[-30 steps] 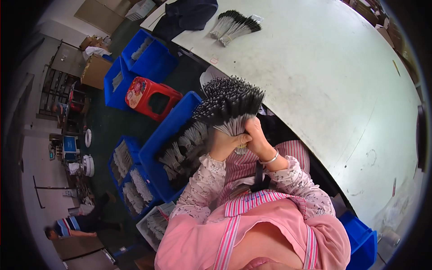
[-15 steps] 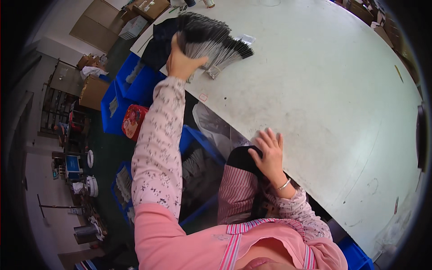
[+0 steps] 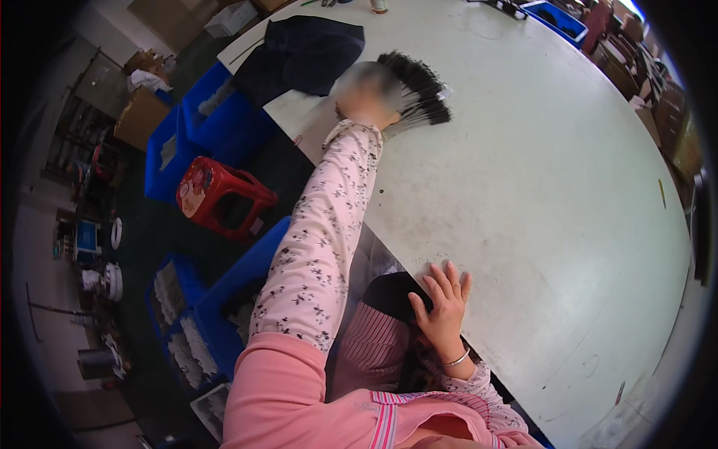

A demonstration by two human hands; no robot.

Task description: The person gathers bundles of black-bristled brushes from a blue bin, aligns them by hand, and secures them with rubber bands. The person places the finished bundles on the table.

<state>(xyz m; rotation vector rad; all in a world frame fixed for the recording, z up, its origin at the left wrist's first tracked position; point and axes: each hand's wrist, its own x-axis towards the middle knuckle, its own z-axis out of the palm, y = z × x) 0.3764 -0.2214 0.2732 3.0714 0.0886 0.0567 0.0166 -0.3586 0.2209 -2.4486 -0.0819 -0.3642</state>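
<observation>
Bundles (image 3: 423, 88) are best aligned by the left hand (image 3: 366, 102), grip too blurred to tell, right hand (image 3: 444, 313) splayed on tabletop (image 3: 546, 217).

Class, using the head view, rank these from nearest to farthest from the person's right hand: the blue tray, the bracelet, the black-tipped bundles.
From the right hand:
1. Bracelet: on that same arm's wrist.
2. Black-tipped bundles: ahead, beside the left hand.
3. Blue tray: farthest, toward the picture's upper right.
</observation>
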